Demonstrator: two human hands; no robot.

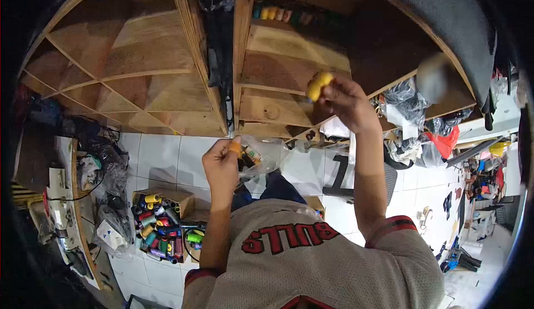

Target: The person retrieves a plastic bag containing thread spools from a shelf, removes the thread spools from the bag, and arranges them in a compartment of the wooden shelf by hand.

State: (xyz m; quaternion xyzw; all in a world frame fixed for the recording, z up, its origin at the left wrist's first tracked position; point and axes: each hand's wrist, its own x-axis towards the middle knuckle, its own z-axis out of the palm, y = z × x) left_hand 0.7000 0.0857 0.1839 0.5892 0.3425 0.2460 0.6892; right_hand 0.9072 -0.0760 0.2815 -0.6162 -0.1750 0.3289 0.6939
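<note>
My right hand (347,106) is raised in front of the wooden shelf, its fingers closed on a yellow thread spool (319,86). Lower and to the left, my left hand (219,164) grips the top of a clear plastic bag (270,156). Through the plastic I see a few small items, one with a white and green label (253,155); the rest are hard to make out. Something orange shows by my left thumb, partly covered. A row of thread spools (272,13) in yellow and other colours stands in an upper shelf compartment.
A wooden shelf unit with many compartments (150,47) spans the front. On the tiled floor (156,156), a cardboard box (183,200) holds several coloured spools. Plastic-wrapped goods (403,94) crowd the right; a wooden board (69,197) stands at left.
</note>
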